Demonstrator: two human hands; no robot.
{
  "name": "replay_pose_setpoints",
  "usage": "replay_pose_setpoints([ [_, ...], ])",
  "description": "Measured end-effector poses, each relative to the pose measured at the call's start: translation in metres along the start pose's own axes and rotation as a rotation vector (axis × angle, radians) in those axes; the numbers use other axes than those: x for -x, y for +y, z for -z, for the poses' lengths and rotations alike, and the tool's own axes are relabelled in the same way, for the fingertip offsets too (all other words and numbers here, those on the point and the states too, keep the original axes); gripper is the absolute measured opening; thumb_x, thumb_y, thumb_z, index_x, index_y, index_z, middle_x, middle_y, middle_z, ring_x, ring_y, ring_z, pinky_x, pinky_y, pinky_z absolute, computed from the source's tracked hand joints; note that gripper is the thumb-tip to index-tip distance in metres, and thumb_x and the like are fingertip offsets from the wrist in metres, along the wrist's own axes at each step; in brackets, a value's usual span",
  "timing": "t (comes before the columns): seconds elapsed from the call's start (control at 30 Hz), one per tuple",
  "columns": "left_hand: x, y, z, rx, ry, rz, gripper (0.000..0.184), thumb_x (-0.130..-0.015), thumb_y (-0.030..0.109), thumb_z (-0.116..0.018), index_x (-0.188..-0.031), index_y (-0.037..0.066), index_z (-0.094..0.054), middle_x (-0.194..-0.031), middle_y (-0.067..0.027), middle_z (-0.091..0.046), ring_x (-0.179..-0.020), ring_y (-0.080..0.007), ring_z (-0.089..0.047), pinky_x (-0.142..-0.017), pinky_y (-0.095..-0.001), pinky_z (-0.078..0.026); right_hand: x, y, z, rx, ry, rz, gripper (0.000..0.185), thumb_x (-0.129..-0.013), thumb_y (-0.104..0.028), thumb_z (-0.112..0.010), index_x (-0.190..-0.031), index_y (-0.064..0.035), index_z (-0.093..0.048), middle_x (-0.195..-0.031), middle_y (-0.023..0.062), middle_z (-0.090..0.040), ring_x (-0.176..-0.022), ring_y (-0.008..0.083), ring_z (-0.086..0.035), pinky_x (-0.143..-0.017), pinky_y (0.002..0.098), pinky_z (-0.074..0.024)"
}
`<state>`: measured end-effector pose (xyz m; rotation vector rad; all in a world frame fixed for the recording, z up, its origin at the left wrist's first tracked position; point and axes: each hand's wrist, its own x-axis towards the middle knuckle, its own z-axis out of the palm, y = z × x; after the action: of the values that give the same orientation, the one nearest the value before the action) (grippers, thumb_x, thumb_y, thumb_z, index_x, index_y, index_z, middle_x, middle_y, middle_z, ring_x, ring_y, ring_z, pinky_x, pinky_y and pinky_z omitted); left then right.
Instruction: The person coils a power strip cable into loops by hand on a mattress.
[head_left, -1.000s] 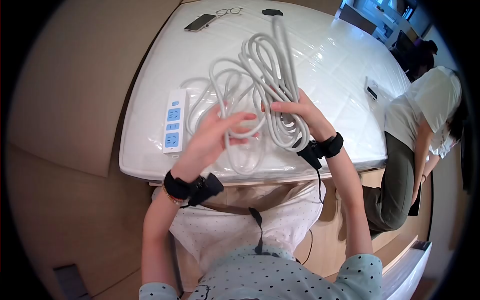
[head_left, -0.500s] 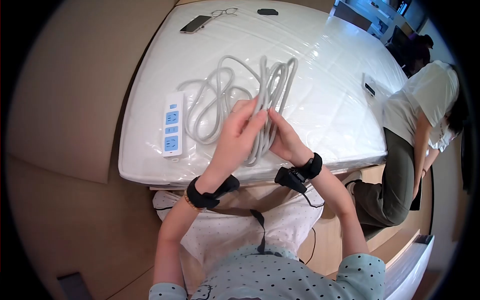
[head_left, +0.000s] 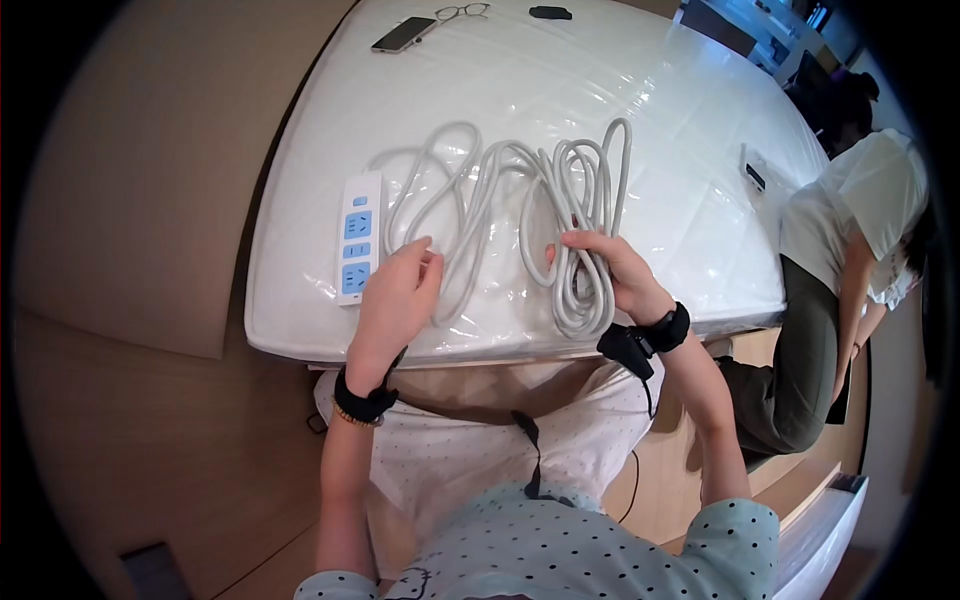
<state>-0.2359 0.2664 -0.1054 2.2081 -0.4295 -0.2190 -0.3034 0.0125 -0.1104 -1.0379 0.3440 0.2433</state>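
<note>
Plastic-wrapped mattress [head_left: 690,130] looks slick; grey cord [head_left: 570,300] could splay if my right hand [head_left: 630,275], clamped round coils, slackens; left hand [head_left: 395,300] curled, grip unclear.

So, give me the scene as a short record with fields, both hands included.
Left hand: by the loose loops; grip unclear
Right hand: holding the bundled coils
Cable: grey, part bundled, part loose
Power strip: white, sockets up, left of the cable
Surface: plastic-covered mattress
Farther back: phone, glasses, small black item
Nearby: another person
</note>
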Motion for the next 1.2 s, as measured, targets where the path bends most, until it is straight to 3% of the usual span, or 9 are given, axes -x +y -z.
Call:
replay_pose_setpoints([
  [0.1,-0.013,-0.002,0.0,0.043,-0.105,-0.08,0.029,-0.081,0.015,-0.06,-0.105,-0.002,-0.059,-0.101,-0.0172,-0.057,-0.081,-0.0281,-0.06,-0.072,-0.0344,-0.048,0.003,-0.001,-0.002,0.015,-0.008,-0.01,0.023,-0.086,-0.018,-0.055,-0.092,0.0037,-0.061,-0.082,0.0084,-0.064,-0.067,0.012,-0.061,-0.059,0.0228,-0.0504],
  [0.2,-0.008,0.013,-0.008,-0.092,-0.01,-0.211,0.034,-0.079,0.02,-0.064,-0.103,-0.002,-0.058,-0.097,-0.016,-0.057,-0.08,-0.0285,-0.059,-0.071,-0.0348,-0.047,0.004,-0.002,-0.008,-0.049,-0.013,-0.005,0.024,-0.086,-0.018,-0.055,-0.091,0.0041,-0.061,-0.082,0.0084,-0.064,-0.066,0.0112,-0.06,-0.058,0.022,-0.0499],
  [0.4,-0.028,0.013,-0.028,-0.124,-0.038,-0.215,0.048,-0.073,0.026,-0.071,-0.105,-0.003,-0.052,-0.091,-0.0184,-0.058,-0.079,-0.0316,-0.06,-0.07,-0.0376,-0.047,0.002,-0.005,-0.005,-0.074,-0.085,-0.034,0.02,-0.083,-0.015,-0.06,-0.094,0.0015,-0.059,-0.083,0.0098,-0.065,-0.072,0.0147,-0.063,-0.065,0.0255,-0.0523],
  [0.5,-0.031,0.018,-0.036,-0.333,-0.038,-0.21,0.05,-0.071,0.027,-0.074,-0.101,-0.004,-0.049,-0.09,-0.0195,-0.059,-0.074,-0.0336,-0.061,-0.062,-0.039,-0.046,0.006,-0.004,-0.02,0.007,0.014,0.044,0.025,-0.085,-0.021,-0.056,-0.088,0.0033,-0.061,-0.078,0.006,-0.064,-0.058,0.0086,-0.058,-0.052,0.0202,-0.0483],
  [0.7,-0.035,0.013,-0.044,-0.461,0.104,-0.28,0.044,-0.067,0.025,-0.076,-0.087,-0.002,-0.047,-0.086,-0.0202,-0.058,-0.076,-0.0368,-0.059,-0.063,-0.0415,-0.046,0.009,-0.01,-0.02,0.069,0.011,0.088,0.024,-0.086,-0.021,-0.056,-0.085,0.0021,-0.062,-0.077,0.0049,-0.063,-0.055,0.0063,-0.053,-0.047,0.0188,-0.0436],
  [0.9,-0.045,0.016,-0.027,-0.507,0.27,-0.431,0.037,-0.063,0.018,-0.077,-0.08,-0.004,-0.053,-0.081,-0.0193,-0.057,-0.075,-0.0311,-0.061,-0.064,-0.0368,-0.049,0.009,-0.011,-0.009,0.156,-0.117,0.115,0.036,-0.084,-0.02,-0.057,-0.109,0.0058,-0.053,-0.085,0.0067,-0.063,-0.065,0.0072,-0.055,-0.057,0.0189,-0.0452],
  [1.0,-0.057,0.018,-0.011,0.161,0.04,-0.084,0.034,-0.073,0.022,-0.071,-0.088,-0.003,-0.053,-0.093,-0.018,-0.059,-0.084,-0.0258,-0.06,-0.073,-0.0351,-0.048,0.006,-0.009,-0.004,0.182,-0.208,0.106,0.045,-0.081,-0.016,-0.06,-0.118,0.0061,-0.047,-0.089,0.0095,-0.063,-0.078,0.0112,-0.059,-0.068,0.0208,-0.0474],
  [1.1,-0.048,0.032,0.002,0.977,-0.291,0.101,0.038,-0.084,0.025,-0.06,-0.107,-0.003,-0.047,-0.108,-0.0165,-0.058,-0.091,-0.0211,-0.06,-0.07,-0.032,-0.048,0.001,-0.01,-0.009,0.231,-0.151,0.161,0.044,-0.078,-0.01,-0.062,-0.117,0.0059,-0.048,-0.092,0.0123,-0.064,-0.085,0.0157,-0.061,-0.075,0.0235,-0.0479],
  [1.2,-0.036,0.054,0.015,1.347,-0.611,0.166,0.053,-0.084,0.032,-0.06,-0.117,-0.004,-0.04,-0.113,-0.0196,-0.054,-0.095,-0.019,-0.057,-0.074,-0.029,-0.047,-0.007,-0.017,-0.013,0.391,-0.122,0.159,0.04,-0.077,-0.011,-0.065,-0.111,0.006,-0.053,-0.095,0.014,-0.064,-0.086,0.0164,-0.062,-0.076,0.0249,-0.0482],
])
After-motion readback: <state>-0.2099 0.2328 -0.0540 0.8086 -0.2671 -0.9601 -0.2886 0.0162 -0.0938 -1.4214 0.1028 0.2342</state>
